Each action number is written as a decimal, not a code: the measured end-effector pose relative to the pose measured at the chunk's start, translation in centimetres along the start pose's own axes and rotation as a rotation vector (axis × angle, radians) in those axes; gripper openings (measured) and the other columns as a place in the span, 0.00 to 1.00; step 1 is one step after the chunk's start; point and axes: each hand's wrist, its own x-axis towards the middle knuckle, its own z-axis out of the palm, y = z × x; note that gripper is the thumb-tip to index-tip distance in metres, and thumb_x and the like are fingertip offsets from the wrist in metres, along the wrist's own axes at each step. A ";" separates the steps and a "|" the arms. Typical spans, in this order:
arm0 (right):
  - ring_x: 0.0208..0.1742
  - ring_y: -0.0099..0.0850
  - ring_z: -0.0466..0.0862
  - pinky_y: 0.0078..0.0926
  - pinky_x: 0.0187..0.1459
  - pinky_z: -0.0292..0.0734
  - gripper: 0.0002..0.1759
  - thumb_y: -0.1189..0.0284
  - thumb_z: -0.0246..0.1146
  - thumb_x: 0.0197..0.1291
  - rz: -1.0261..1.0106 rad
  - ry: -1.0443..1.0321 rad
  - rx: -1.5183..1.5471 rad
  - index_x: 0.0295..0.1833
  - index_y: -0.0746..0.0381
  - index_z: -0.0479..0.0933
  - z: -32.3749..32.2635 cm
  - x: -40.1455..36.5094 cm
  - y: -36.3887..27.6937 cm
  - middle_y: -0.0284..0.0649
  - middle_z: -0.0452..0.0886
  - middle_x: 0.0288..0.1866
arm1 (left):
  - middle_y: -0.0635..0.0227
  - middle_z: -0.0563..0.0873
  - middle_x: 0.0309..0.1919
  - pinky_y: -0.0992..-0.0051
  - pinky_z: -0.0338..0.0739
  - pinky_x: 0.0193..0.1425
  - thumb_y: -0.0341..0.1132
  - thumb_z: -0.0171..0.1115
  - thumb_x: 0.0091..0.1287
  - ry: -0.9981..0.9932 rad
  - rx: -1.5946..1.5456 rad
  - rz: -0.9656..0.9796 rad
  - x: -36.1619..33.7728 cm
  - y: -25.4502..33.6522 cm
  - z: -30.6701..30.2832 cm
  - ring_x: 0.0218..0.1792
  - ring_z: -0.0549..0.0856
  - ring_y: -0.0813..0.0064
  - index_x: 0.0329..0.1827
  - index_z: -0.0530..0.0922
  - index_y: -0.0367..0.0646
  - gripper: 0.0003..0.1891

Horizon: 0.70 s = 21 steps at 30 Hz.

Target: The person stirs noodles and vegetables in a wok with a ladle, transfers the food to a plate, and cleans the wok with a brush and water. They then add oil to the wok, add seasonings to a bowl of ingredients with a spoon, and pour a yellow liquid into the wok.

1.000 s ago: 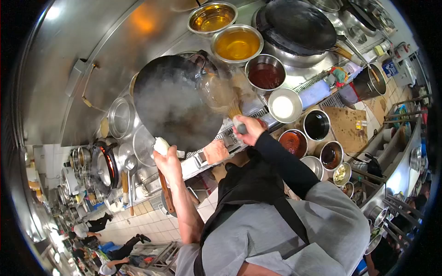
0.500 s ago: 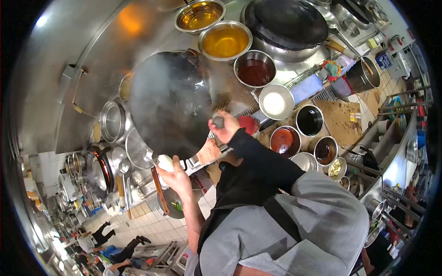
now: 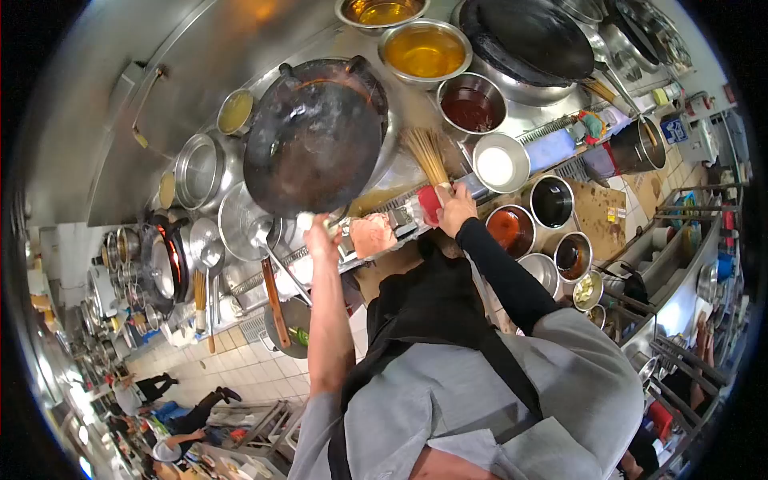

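My left hand (image 3: 322, 238) is closed on the near rim of a steaming black wok (image 3: 312, 148), with a white cloth (image 3: 305, 222) between. The wok sits over the burner, its dark interior showing no food that I can make out. My right hand (image 3: 458, 210) is closed around the red-wrapped handle of a bamboo wok brush (image 3: 428, 154), whose bristles point away from me. An orange-pink cloth (image 3: 372, 234) lies on the stove edge between my hands. Left of the wok, a ladle (image 3: 259, 231) rests against a round strainer (image 3: 238, 218).
Bowls of yellow oil (image 3: 425, 53) and dark red liquid (image 3: 472, 106) stand behind the brush. A white-filled pot (image 3: 501, 163) and several sauce pots sit to the right. Another black wok (image 3: 524, 40) is at the back right. A wooden-handled pan (image 3: 276, 308) is at lower left.
My right hand has moved right, from a grey rounded handle end to the brush. The wok has shifted and its interior shows more clearly through thinner steam. A ladle now shows at the strainer.
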 end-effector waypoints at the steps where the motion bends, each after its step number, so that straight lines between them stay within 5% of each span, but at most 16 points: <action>1: 0.48 0.66 0.83 0.59 0.62 0.76 0.34 0.69 0.68 0.59 -0.043 0.067 0.039 0.73 0.59 0.74 0.0 -0.2 -0.9 0.65 0.74 0.64 | 0.60 0.83 0.30 0.73 0.69 0.14 0.34 0.66 0.68 0.021 -0.027 -0.005 0.4 -0.2 1.2 0.19 0.84 0.65 0.45 0.77 0.35 0.12; 3: 0.47 0.64 0.84 0.61 0.63 0.73 0.25 0.70 0.68 0.59 -0.132 0.193 0.119 0.63 0.63 0.80 0.0 -0.9 -2.9 0.59 0.79 0.57 | 0.61 0.84 0.32 0.72 0.72 0.17 0.38 0.68 0.70 -0.080 -0.031 0.030 1.2 -0.9 2.1 0.22 0.84 0.66 0.47 0.77 0.38 0.13; 4: 0.50 0.59 0.85 0.59 0.65 0.73 0.20 0.73 0.65 0.60 -0.090 0.047 0.331 0.58 0.66 0.82 -0.3 -1.2 -4.4 0.57 0.83 0.51 | 0.62 0.84 0.32 0.72 0.74 0.19 0.43 0.69 0.72 -0.098 -0.035 -0.033 1.3 -0.5 2.6 0.23 0.84 0.67 0.48 0.77 0.39 0.16; 8: 0.53 0.57 0.85 0.48 0.61 0.80 0.15 0.78 0.62 0.60 -0.311 -0.128 0.376 0.53 0.67 0.83 3.6 -3.7 -10.9 0.58 0.85 0.50 | 0.66 0.85 0.36 0.73 0.74 0.25 0.52 0.68 0.75 -0.193 -0.155 -0.219 0.8 -0.4 0.1 0.32 0.84 0.69 0.49 0.79 0.43 0.20; 10: 0.54 0.58 0.84 0.47 0.62 0.80 0.13 0.79 0.61 0.60 -0.365 -0.071 0.501 0.49 0.69 0.84 8.6 -4.3 -14.1 0.59 0.84 0.49 | 0.66 0.85 0.35 0.74 0.73 0.24 0.52 0.67 0.76 -0.230 -0.018 -0.104 -2.3 -0.9 -2.8 0.29 0.84 0.70 0.50 0.79 0.44 0.19; 15: 0.54 0.51 0.84 0.46 0.61 0.78 0.11 0.73 0.62 0.61 -0.318 0.066 0.093 0.45 0.65 0.86 12.8 -1.5 -16.6 0.51 0.88 0.50 | 0.67 0.84 0.30 0.74 0.69 0.20 0.49 0.68 0.76 -0.348 0.274 -0.122 -12.1 -0.8 -14.7 0.22 0.82 0.74 0.50 0.78 0.42 0.18; 18: 0.49 0.51 0.87 0.48 0.55 0.81 0.12 0.68 0.64 0.60 -0.192 -0.096 -0.017 0.45 0.61 0.88 19.8 2.8 -12.3 0.50 0.90 0.44 | 0.67 0.83 0.26 0.76 0.69 0.18 0.49 0.67 0.76 -0.323 0.218 -0.140 -15.3 -1.7 -22.0 0.20 0.82 0.75 0.48 0.79 0.40 0.19; 21: 0.47 0.53 0.89 0.50 0.50 0.83 0.10 0.67 0.65 0.60 -0.164 -0.270 -0.049 0.41 0.58 0.88 14.4 4.4 -14.9 0.51 0.90 0.43 | 0.66 0.84 0.26 0.77 0.68 0.17 0.47 0.68 0.76 -0.215 0.090 -0.143 -16.6 -2.5 -27.4 0.19 0.82 0.76 0.45 0.79 0.39 0.18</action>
